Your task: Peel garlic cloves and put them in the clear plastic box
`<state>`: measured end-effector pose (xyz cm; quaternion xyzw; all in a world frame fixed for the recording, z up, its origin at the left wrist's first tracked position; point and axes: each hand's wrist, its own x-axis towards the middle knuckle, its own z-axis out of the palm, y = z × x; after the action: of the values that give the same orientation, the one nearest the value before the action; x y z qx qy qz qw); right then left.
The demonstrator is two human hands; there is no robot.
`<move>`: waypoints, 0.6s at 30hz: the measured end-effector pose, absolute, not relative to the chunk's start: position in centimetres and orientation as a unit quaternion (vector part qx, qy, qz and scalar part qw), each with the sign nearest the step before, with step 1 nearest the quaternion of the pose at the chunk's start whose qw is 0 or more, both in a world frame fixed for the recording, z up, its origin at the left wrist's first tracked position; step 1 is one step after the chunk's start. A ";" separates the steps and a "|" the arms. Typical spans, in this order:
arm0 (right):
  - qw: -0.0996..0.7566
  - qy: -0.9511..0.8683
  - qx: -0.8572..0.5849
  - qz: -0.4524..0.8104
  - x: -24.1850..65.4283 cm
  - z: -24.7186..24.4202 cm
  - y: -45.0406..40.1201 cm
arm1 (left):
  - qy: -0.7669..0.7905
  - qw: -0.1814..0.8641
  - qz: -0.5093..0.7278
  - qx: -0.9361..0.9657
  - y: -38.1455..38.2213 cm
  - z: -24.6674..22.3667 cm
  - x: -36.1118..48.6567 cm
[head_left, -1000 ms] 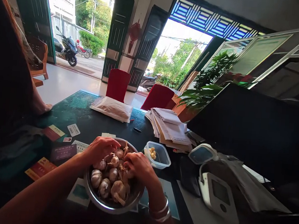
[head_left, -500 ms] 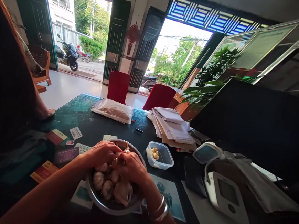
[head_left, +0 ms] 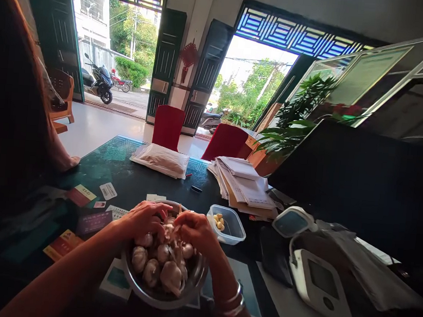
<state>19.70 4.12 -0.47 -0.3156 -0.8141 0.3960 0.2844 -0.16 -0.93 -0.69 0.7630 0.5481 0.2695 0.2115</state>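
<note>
A round metal bowl (head_left: 128,281) full of whole garlic bulbs (head_left: 171,275) stands before me on the dark desk. Over its far side, my left hand (head_left: 147,221) curls its fingers and thumb around a garlic bulb (head_left: 169,231). My right hand (head_left: 197,231) closes in a pinch on the right side of that same bulb; its fingertips are partly hidden. A silver bangle circles the right wrist. Right of the bowl, a clear plastic container (head_left: 235,237) has several peeled garlic cloves (head_left: 218,221) in its left end.
Cards (head_left: 94,221) lie left of the bowl. Behind are a plastic-wrapped packet (head_left: 162,159), a pen (head_left: 196,189) and stacked papers (head_left: 244,180). At right sit a blood pressure monitor (head_left: 319,279) and a dark screen (head_left: 356,179). A person (head_left: 13,113) stands at left, one hand on the desk.
My right hand has lifted slightly and shifted right, uncovering bulbs beneath it. My left fingers have spread somewhat, and the bulb between the hands now shows. The view has tilted up a little.
</note>
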 end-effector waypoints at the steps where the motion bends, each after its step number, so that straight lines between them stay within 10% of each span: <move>1: 0.288 -0.818 -0.316 0.385 19.6 -0.6 4.2 | 0.552 0.220 0.266 0.759 -1.0 -0.6 0.0; 18: 0.221 -0.903 -0.319 0.187 18.9 -0.7 3.2 | 0.524 0.190 0.315 0.768 -0.5 -1.5 -0.5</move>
<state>18.87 3.16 -0.68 -0.3190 -0.9026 0.1869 0.2206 -0.55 -0.53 -1.48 0.7682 0.5240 0.3148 0.1901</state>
